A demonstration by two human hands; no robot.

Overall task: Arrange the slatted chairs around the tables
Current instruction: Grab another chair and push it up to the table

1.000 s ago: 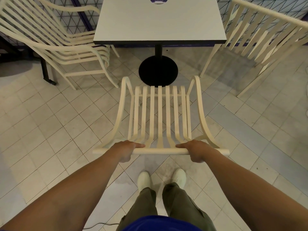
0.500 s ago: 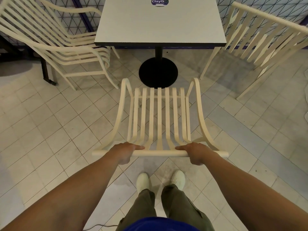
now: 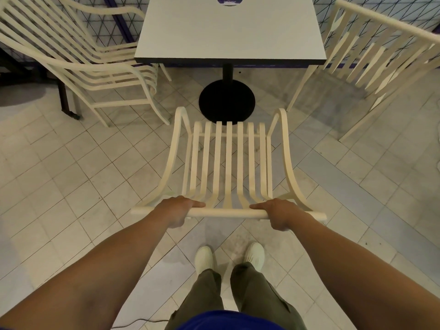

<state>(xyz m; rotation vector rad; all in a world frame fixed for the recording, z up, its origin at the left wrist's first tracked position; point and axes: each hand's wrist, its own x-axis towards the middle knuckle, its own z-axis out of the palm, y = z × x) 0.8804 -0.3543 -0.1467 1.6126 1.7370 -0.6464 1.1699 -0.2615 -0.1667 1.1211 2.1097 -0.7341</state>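
A cream slatted chair (image 3: 228,160) stands in front of me, its seat facing the square white table (image 3: 229,29). My left hand (image 3: 177,209) and my right hand (image 3: 277,214) both grip the top rail of its backrest, about a shoulder's width apart. The chair's front edge reaches the table's round black base (image 3: 226,101), short of the tabletop. A second slatted chair (image 3: 78,60) stands at the table's left side. A third (image 3: 371,58) stands at its right side, angled away.
The floor is pale diagonal tile with a grey strip (image 3: 352,184) running to the right. A dark metal leg (image 3: 64,98) stands behind the left chair. A patterned wall (image 3: 100,22) closes off the far side. My feet (image 3: 228,257) are right behind the held chair.
The held chair has shifted slightly nearer the table's base; both hands keep the same grip on the rail.
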